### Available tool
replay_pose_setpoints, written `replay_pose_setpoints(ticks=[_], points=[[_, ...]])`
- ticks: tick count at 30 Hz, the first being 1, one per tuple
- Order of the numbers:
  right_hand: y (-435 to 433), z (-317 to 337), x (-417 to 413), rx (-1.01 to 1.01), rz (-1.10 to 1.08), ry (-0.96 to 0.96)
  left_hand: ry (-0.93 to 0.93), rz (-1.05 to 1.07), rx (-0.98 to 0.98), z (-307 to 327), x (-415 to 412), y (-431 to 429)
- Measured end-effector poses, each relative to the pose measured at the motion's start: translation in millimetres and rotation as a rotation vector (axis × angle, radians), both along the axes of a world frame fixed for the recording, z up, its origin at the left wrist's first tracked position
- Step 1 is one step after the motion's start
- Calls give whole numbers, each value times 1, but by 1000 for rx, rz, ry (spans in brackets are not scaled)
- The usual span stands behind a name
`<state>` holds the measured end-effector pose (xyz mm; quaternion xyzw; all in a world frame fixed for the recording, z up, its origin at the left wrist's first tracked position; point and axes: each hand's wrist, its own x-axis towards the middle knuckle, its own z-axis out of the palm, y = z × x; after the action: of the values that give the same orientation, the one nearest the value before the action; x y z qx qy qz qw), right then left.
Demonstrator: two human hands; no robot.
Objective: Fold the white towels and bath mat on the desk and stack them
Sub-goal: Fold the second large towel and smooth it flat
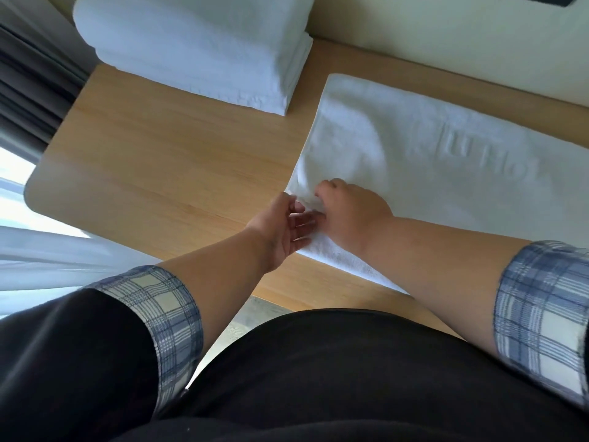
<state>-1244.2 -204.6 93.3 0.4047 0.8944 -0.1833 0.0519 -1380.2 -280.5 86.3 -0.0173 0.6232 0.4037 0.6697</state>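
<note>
Our left hand (287,226) spread, fingers touching mat (430,161) corner; our right hand (349,213) apparently pinches it. Towels (197,55) stacked beyond on desk (159,154).

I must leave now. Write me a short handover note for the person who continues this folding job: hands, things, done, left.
Left hand: open, fingers straight, touching the bath mat at its near-left corner.
Right hand: fingers curled, gripping that corner.
The bath mat lies flat on the right side of the desk.
Done: folded towels stacked at the desk's far-left end.
Left: fold the mat, set it on the stack.
</note>
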Motion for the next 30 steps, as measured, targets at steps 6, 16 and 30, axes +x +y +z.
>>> replay_pose_setpoints(ticks=[6,16,30], points=[[-6,16,13,-34,-113,282,-83,43,-27,-5,-14,-5],[-15,9,9,-465,-17,203,-66,-45,13,-9,-19,-5],[-29,17,26,-278,6,280,305,-227,-68,-10,-27,3]])
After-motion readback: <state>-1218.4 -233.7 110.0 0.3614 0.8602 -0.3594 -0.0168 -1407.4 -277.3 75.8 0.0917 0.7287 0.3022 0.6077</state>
